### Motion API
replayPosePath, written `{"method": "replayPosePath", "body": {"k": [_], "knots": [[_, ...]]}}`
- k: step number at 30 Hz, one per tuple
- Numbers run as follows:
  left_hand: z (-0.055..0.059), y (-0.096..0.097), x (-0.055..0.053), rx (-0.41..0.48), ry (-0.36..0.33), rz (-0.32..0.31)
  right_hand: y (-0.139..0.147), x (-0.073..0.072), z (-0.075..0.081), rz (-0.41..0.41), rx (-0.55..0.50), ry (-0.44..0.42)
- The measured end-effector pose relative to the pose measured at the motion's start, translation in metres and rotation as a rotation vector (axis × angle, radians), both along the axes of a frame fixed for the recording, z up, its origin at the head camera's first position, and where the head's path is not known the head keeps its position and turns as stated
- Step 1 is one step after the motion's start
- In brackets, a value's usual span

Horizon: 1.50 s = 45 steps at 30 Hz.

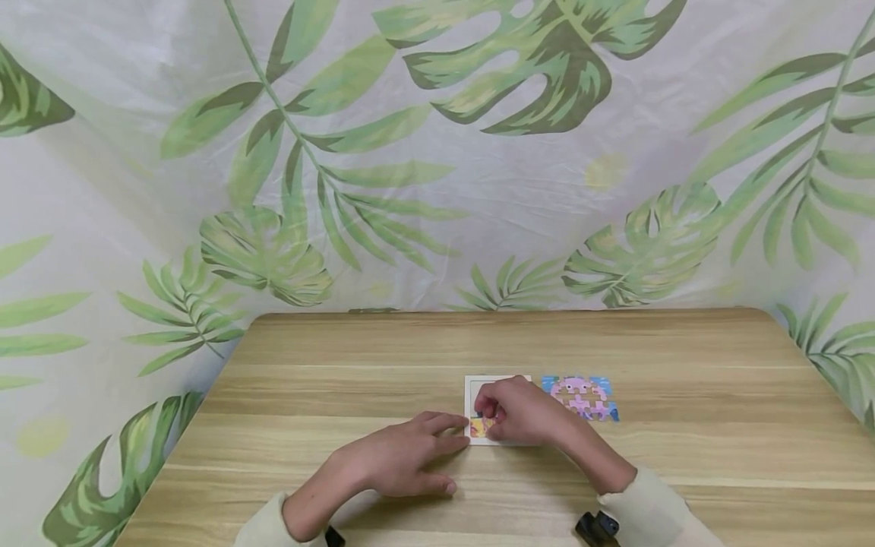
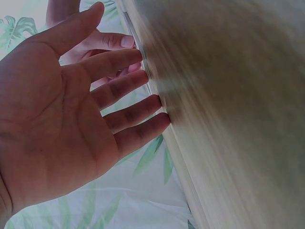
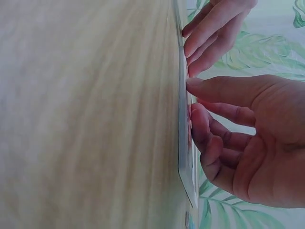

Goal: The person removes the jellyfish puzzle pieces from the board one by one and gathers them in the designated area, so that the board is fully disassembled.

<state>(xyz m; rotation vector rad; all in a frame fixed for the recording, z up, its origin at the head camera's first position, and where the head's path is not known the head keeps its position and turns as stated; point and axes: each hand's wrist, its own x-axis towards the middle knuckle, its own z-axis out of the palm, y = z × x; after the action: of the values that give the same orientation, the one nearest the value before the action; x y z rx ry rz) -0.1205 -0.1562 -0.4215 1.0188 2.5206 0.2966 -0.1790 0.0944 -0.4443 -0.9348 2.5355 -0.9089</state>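
Note:
In the head view a white-rimmed puzzle tray [image 1: 468, 395] lies on the table, with yellow and red jigsaw pieces [image 1: 476, 428] in its lower left corner. My right hand [image 1: 526, 410] is over the tray, thumb and curled fingers pinching a puzzle piece at this corner; the hand mostly covers that piece. In the right wrist view the thumb tip and bent fingers [image 3: 202, 126] meet the thin tray [image 3: 183, 143]. My left hand [image 1: 403, 456] lies palm down, fingers spread, fingertips against the tray's left edge. The left wrist view shows its extended fingers [image 2: 126, 93].
Right of the tray lies a joined jigsaw [image 1: 581, 396] with a pink figure on blue, some gaps showing between its pieces. The wooden table [image 1: 342, 342] ends at a leaf-printed cloth [image 1: 437, 190]. A black wrist device [image 1: 597, 526] sits by the right sleeve.

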Motion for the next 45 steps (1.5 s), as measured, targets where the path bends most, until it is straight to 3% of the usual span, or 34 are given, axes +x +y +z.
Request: {"method": "replayPosePath", "body": {"k": [8, 29, 39, 45], "knots": [[0.001, 0.000, 0.001, 0.001, -0.002, 0.000, 0.001, 0.000, -0.004, -0.026, -0.024, -0.065], [0.001, 0.001, 0.000, -0.008, -0.006, 0.003, 0.003, 0.001, -0.004, 0.016, -0.093, -0.034], [0.000, 0.000, 0.000, -0.003, -0.010, 0.000, 0.012, -0.002, 0.006, 0.002, -0.151, -0.156], [0.000, 0.000, 0.000, -0.013, -0.015, 0.006, 0.026, -0.004, 0.009, -0.015, -0.162, -0.168]]}}
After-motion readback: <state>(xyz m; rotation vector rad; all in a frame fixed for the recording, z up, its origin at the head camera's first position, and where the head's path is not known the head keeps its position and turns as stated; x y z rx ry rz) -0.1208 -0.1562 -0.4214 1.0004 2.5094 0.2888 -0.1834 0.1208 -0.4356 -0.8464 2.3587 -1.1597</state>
